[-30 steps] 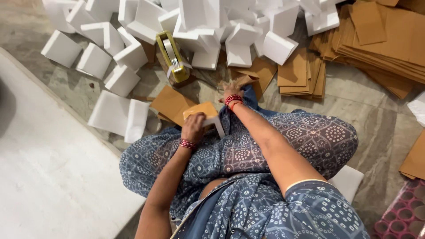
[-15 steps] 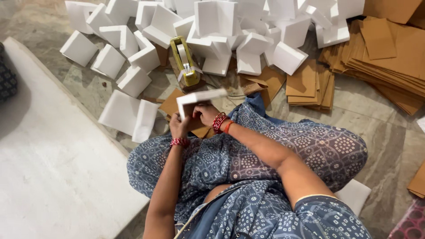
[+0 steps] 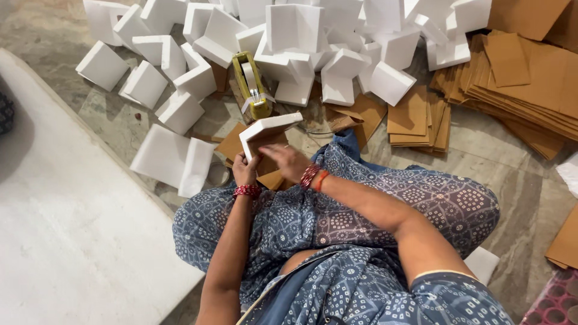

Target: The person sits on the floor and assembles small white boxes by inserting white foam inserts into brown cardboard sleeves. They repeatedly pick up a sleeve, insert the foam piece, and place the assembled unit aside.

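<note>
White foam corner piece [image 3: 269, 129] backed with a brown cardboard panel [image 3: 265, 153] sits raised over my lap, just in front of my knees. My left hand [image 3: 245, 169] has its grip wrapped on the lower left edge of that piece, holding it up. My right hand [image 3: 285, 161] lies against the cardboard face, fingers spread and pressing flat; its grip is not clenched around anything. Red bangles [image 3: 247, 191] ring the left wrist, and red and orange ones sit on the right.

Just beyond the piece, a yellow-green tape dispenser [image 3: 253, 85] stands on the stone floor [image 3: 494, 150]. A heap of finished white foam corners [image 3: 301, 36] spreads across the top of the view. Stacks of flat cardboard sheets [image 3: 518, 84] lie to the right. Two flat foam slabs [image 3: 171, 159] rest on the floor near my left hand, beside a white mat [image 3: 66, 241].
</note>
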